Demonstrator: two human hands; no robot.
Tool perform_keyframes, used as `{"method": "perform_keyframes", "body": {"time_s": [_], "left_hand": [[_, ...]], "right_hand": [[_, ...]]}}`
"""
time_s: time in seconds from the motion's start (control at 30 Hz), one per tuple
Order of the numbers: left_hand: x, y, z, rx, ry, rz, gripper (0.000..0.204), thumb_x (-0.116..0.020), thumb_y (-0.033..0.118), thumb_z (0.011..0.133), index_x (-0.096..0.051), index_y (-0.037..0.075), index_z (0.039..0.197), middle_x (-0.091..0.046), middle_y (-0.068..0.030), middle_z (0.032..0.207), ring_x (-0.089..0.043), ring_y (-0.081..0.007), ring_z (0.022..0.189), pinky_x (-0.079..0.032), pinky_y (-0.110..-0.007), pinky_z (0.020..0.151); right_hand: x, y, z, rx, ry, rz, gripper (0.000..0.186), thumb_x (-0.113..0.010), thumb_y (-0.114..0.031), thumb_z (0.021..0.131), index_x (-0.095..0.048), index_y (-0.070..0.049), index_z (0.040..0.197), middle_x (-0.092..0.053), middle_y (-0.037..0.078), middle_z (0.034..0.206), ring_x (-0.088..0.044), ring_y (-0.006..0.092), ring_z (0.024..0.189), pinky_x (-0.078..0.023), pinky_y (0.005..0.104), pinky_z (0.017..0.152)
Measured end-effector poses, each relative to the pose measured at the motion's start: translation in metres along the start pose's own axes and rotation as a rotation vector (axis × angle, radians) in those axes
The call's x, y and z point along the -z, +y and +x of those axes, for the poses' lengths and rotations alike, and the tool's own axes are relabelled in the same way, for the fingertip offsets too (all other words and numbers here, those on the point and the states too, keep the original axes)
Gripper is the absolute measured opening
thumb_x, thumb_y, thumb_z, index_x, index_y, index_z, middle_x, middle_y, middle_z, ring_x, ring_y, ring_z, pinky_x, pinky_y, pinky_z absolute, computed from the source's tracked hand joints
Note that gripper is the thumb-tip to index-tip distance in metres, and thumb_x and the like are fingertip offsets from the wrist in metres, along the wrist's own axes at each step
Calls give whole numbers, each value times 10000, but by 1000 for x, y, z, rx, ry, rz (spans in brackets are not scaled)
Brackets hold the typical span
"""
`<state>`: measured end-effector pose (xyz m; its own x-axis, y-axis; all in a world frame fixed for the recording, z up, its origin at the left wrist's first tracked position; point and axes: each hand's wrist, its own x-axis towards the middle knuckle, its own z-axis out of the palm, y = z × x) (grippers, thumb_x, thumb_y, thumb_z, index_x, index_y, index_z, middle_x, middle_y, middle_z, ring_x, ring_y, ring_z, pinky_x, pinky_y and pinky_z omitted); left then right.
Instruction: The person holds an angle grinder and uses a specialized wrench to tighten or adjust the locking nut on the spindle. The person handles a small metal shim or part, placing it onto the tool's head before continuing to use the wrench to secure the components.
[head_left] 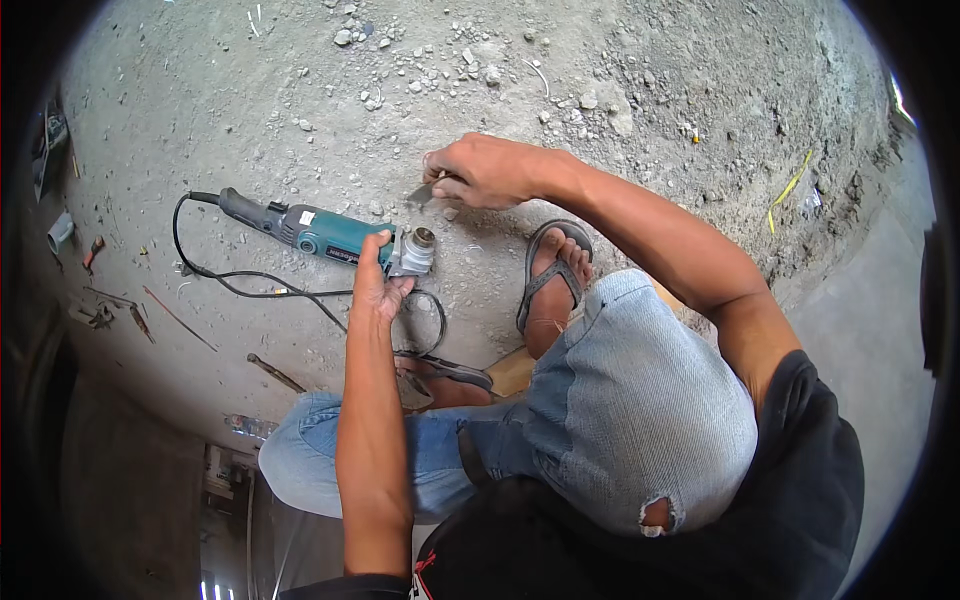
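An angle grinder [335, 232] with a teal body, dark grey rear handle and silver gear head lies on the dusty ground in front of me. Its round spindle end points upward, and no disc shows on it. My left hand [375, 280] grips it just behind the gear head, thumb across the top, some fingers hidden underneath. To the right of the gear head and a little farther off, my right hand [475, 172] is closed on a small flat grey blade-like piece [421, 194]. The piece points down and left, apart from the grinder; its other end is hidden in my fingers.
A black power cord [235, 288] loops from the grinder's handle toward my sandalled feet [553, 275]. Rubble [470, 70] covers the ground beyond. Loose sticks and tools [275, 373] lie at left, near a clear plastic bottle [250, 427]. A yellow strip [790, 190] lies far right.
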<state>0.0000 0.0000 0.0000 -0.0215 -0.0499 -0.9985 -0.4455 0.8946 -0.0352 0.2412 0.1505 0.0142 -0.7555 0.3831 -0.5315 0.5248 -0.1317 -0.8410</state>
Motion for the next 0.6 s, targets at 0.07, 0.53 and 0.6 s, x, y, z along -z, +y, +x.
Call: {"method": "perform_keyframes", "body": {"time_s": [0.07,0.53,0.6], "left_hand": [[-4,0,-4,-5,54,14,578,-738,497,696,-570,189,1155,-642,-12,1059,-602,-207,867,-384,-369,763],[-3,0,-5,21,67,19,483,-696,467,742,-561,209,1128,-657,-1,1057,-606,-199,919,-355,-368,743],[-2,0,-5,17,71,17,484,-696,466,742,-562,207,1129,-658,-3,1057,-607,-198,914,-356,-364,736]], "right_hand": [[2,-1,-9,14,59,-3,270,-637,-226,900,-678,1,1041,-693,233,934,-670,363,895,-505,435,807],[-30,1,7,-156,246,17,288,-589,-251,839,-651,26,888,-650,269,788,-655,437,792,-512,483,753],[-32,-1,10,-183,247,41,296,-590,-258,835,-648,26,898,-646,282,796,-649,452,806,-510,493,766]]}}
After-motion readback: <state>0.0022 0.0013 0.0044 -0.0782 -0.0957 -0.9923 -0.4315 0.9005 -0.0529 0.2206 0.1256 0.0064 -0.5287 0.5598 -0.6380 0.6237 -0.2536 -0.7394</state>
